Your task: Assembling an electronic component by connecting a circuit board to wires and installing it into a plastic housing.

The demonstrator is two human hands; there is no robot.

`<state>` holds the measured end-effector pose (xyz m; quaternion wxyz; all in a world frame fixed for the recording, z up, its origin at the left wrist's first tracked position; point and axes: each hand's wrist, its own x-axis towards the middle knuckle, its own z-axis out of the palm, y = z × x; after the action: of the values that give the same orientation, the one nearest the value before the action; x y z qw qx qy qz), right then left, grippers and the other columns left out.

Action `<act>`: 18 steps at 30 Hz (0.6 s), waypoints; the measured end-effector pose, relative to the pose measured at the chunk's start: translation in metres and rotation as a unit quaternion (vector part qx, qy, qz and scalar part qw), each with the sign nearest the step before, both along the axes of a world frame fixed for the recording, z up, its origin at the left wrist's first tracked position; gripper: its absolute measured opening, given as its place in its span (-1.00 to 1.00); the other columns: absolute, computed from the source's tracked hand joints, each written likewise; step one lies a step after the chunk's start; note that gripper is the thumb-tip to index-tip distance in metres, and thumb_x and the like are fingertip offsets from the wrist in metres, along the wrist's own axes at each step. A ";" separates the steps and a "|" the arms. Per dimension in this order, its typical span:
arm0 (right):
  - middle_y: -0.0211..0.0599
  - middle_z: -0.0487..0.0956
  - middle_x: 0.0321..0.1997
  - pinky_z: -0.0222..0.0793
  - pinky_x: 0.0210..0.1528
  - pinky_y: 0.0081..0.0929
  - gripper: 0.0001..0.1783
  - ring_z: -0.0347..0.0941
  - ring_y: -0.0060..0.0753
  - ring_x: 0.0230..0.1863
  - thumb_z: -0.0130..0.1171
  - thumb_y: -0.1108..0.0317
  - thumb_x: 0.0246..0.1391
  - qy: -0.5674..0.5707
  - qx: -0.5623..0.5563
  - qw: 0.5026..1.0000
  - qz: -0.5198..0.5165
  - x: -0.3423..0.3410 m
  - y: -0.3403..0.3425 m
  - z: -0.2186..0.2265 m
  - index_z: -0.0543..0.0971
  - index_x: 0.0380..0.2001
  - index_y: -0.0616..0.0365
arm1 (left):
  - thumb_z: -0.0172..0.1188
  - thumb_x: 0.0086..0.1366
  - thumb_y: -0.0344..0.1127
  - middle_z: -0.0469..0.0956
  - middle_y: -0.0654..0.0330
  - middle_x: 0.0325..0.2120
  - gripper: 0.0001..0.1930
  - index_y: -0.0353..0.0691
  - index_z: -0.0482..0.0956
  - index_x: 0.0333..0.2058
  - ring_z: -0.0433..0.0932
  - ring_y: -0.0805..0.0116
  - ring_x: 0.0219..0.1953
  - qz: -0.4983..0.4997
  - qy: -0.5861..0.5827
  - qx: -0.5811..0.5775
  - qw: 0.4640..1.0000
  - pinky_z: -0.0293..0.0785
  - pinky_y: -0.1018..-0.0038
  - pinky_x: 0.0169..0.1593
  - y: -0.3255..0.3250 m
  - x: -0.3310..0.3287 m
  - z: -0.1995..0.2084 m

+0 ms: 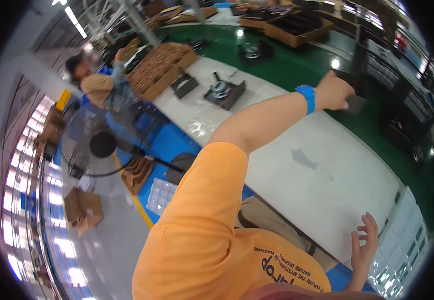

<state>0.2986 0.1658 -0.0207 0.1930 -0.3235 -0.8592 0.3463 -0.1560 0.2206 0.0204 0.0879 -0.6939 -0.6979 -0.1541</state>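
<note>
stretching the left arm far out across the white table [322, 170], bending only slightly at the elbow. wearing a blue band [306, 98] just behind the left hand [333, 92], with knuckles turned upward. curling the left grip in around a dark piece [357, 104], seen past the table's far edge, against the green surface [287, 62]; cannot tell its exact shape, through blur and covering fingers. raising the right hand [364, 244] low at the near right corner, with fingers pointing up, loosely bent, and thumb set apart, leaving that grip wide. lying just beside it, to the right: a pale compartmented tray [402, 237]. standing toward the table's far left end: a dark unit with a round part [221, 90], near a cardboard box [179, 71].
</note>
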 end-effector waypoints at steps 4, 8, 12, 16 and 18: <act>-0.20 0.47 0.29 0.46 -0.19 -0.47 -0.36 0.55 -0.35 -0.14 0.24 0.64 -0.01 0.004 -0.009 1.000 0.029 -0.017 -0.005 -0.002 0.49 0.19 0.04 | 0.38 0.04 -0.14 0.66 0.20 -0.35 -0.67 -0.01 0.71 -0.18 0.58 0.19 -0.14 -0.130 -0.081 0.015 0.988 0.14 0.18 0.16 -0.086 0.032 0.014; -0.24 0.54 0.20 0.46 -0.20 -0.52 -0.34 0.55 -0.39 -0.15 0.24 0.72 -0.05 0.021 0.011 0.996 0.086 -0.030 -0.014 0.008 0.50 0.18 0.09 | 0.34 0.07 -0.24 0.60 0.27 -0.36 -0.74 0.01 0.69 -0.20 0.53 0.28 -0.16 -0.180 -0.150 -0.031 0.972 0.09 0.15 0.20 -0.164 0.057 0.017; -0.18 0.63 0.01 0.47 -0.18 -0.43 -0.49 0.56 -0.33 -0.17 0.22 0.70 -0.05 0.046 0.079 0.985 0.144 -0.047 -0.030 0.051 0.57 0.04 0.19 | 0.29 0.07 -0.33 0.55 0.35 -0.38 -0.74 0.04 0.70 -0.21 0.51 0.35 -0.14 -0.219 -0.111 -0.106 0.964 0.06 0.10 0.27 -0.218 0.073 0.019; -0.10 0.66 -0.29 0.48 -0.21 -0.33 -0.75 0.58 -0.31 -0.30 0.26 0.62 -0.14 0.319 -0.009 0.859 0.401 -0.040 -0.046 0.099 0.65 -0.31 0.15 | 0.27 0.09 -0.38 0.53 0.38 -0.39 -0.75 0.04 0.71 -0.22 0.49 0.36 -0.13 -0.239 -0.079 -0.148 0.956 0.03 0.05 0.32 -0.233 0.074 0.019; -0.10 0.62 -0.34 0.62 -0.17 -0.03 -0.69 0.64 -0.03 -0.31 0.17 0.10 0.24 0.298 -0.199 0.561 0.747 -0.058 -0.011 0.133 0.60 -0.37 0.14 | 0.28 0.09 -0.38 0.53 0.38 -0.39 -0.75 0.05 0.71 -0.22 0.49 0.36 -0.13 -0.253 -0.076 -0.160 0.951 0.03 0.03 0.32 -0.233 0.072 0.018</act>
<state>0.2409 0.1550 0.1121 0.0416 0.5251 -0.5967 0.6054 -0.0836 -0.0124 0.0388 -0.1193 -0.8389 -0.5195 -0.1103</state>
